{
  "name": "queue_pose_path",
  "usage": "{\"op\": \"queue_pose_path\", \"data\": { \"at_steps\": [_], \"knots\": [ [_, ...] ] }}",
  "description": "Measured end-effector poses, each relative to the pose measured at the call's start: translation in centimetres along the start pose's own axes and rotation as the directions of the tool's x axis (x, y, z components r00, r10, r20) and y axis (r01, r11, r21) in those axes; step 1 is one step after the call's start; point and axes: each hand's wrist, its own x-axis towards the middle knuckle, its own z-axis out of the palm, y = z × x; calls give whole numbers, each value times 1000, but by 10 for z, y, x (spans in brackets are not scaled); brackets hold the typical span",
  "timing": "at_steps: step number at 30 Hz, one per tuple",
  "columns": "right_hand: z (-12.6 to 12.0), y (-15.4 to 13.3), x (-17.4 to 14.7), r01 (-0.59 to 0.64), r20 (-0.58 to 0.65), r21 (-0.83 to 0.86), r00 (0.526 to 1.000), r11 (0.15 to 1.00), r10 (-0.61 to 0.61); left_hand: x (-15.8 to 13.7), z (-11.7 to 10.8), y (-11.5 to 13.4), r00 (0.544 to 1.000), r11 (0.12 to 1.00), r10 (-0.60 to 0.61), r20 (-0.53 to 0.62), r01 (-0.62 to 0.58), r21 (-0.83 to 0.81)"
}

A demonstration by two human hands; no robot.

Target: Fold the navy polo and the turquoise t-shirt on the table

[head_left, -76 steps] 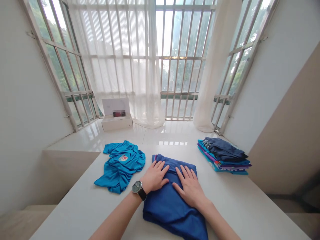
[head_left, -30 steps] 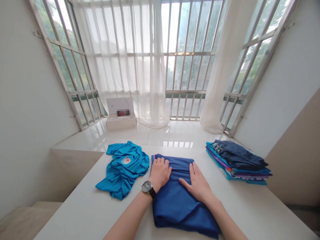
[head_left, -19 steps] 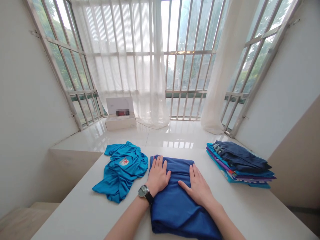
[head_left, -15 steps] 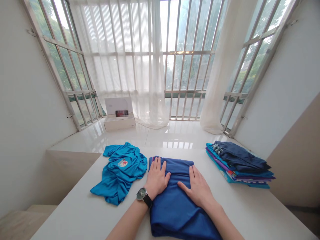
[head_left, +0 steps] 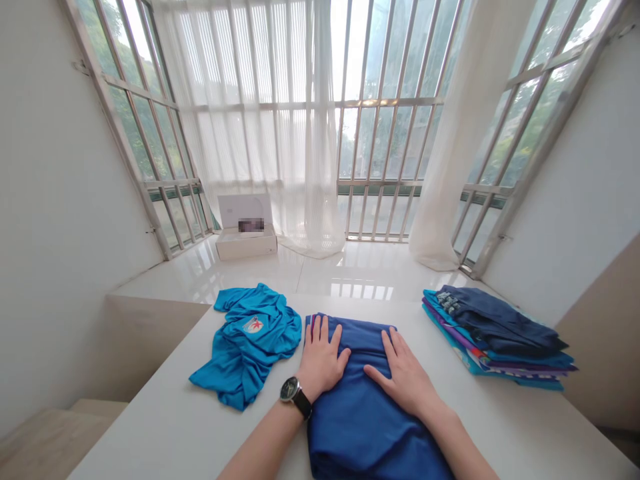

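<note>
A navy blue garment (head_left: 367, 420), folded into a long rectangle, lies on the white table right in front of me. Its far left corner shows a thin red and white stripe. My left hand (head_left: 324, 357), with a black-strapped watch (head_left: 295, 393) on the wrist, rests flat on the garment's far left part, fingers spread. On the far right part lies my right hand (head_left: 406, 373), palm down, its thumb stretched toward the middle. Neither hand grasps the cloth. What kind of garment it is, I cannot tell. Left of it, a crumpled turquoise T-shirt (head_left: 250, 347) bears a small white and red emblem.
A stack of folded clothes (head_left: 500, 327), navy on top, stands at the right of the table (head_left: 165, 427). Farther back, an open white box (head_left: 247, 245) sits on the glossy sill before sheer curtains (head_left: 310, 167) and a barred window.
The whole scene has shifted slightly to the right in view as my head turned a little. Both hands stay flat on the navy garment, in nearly the same places.
</note>
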Motion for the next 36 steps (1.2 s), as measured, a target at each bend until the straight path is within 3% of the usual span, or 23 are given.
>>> {"op": "queue_pose_path", "data": {
  "at_steps": [16, 29, 32, 36],
  "knots": [
    [1, 1, 4, -47, 0, 21, 999, 999, 47, 12, -1, -6, 999, 999, 36, 36, -36, -13],
    [-4, -5, -2, -72, 24, 1, 997, 997, 72, 13, -23, -4, 996, 997, 31, 83, -26, -69],
    [-8, -7, -3, -59, 27, -11, 998, 998, 60, 4, -40, 8, 992, 992, 124, 25, -122, -40],
    [-8, -7, -4, -48, 18, -16, 999, 999, 49, -43, -61, 27, 945, 936, 325, 43, -315, -154]
  ]
}}
